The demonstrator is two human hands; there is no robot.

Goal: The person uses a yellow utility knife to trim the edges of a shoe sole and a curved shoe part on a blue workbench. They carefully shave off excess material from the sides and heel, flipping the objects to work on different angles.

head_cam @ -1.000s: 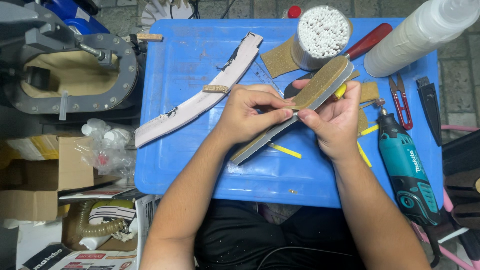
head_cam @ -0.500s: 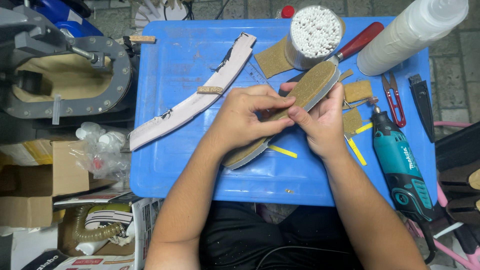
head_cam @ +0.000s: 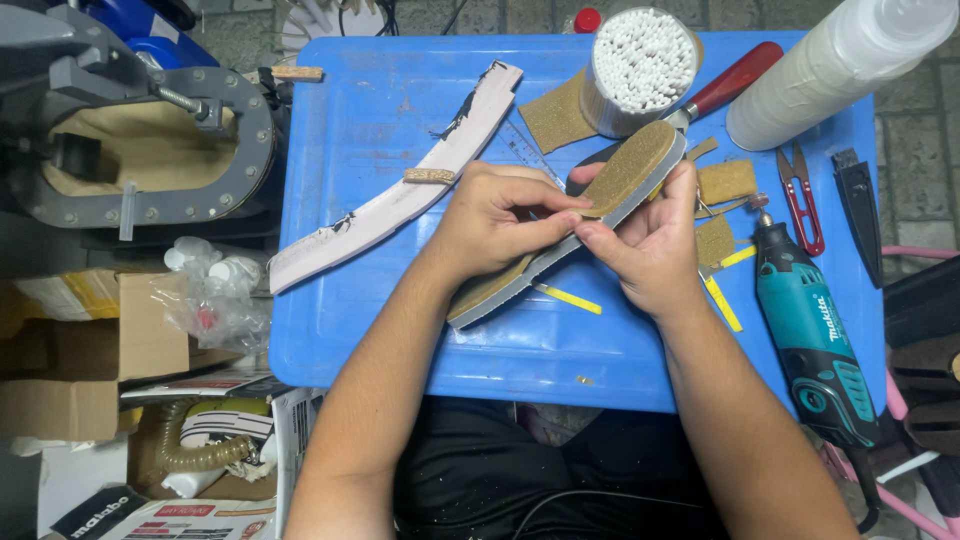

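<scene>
Both hands close on one shoe sole [head_cam: 600, 205], a long flat piece with a coarse tan cork-like face and a grey underlayer. The left hand [head_cam: 500, 220] pinches its middle from the near-left side, thumb and forefinger meeting on the tan face; the right hand [head_cam: 650, 245] clasps the opposite edge, thumb on the grey rim and fingers curled behind. So each grip is clenched on the sole, which is held just above the blue surface [head_cam: 400, 330]. Its long axis runs diagonally: the broad rounded end points up and to the right, toward the tub of cotton swabs [head_cam: 640, 65], and the narrower end points down and to the left, toward the person.

Just beside the right hand lie small tan cork scraps [head_cam: 725, 182] and thin yellow strips [head_cam: 565, 297]. Farther right rest a teal rotary tool [head_cam: 810, 330] bearing a white label along its body, and red thread snips [head_cam: 800, 200]. A white bottle [head_cam: 840, 70] lies tilted at the far right corner, a red-handled tool [head_cam: 735, 80] beside the tub. Left of the hands a long pale pink curved strip [head_cam: 400, 195] lies on the same slant.

Off the surface's left edge stand a grey bolted metal ring frame [head_cam: 150, 150], brown cardboard boxes [head_cam: 90, 340], a clear plastic bag [head_cam: 215, 295], and low down a printed flat package [head_cam: 150, 515] in black, white and red. Grey paving shows at the far edge.
</scene>
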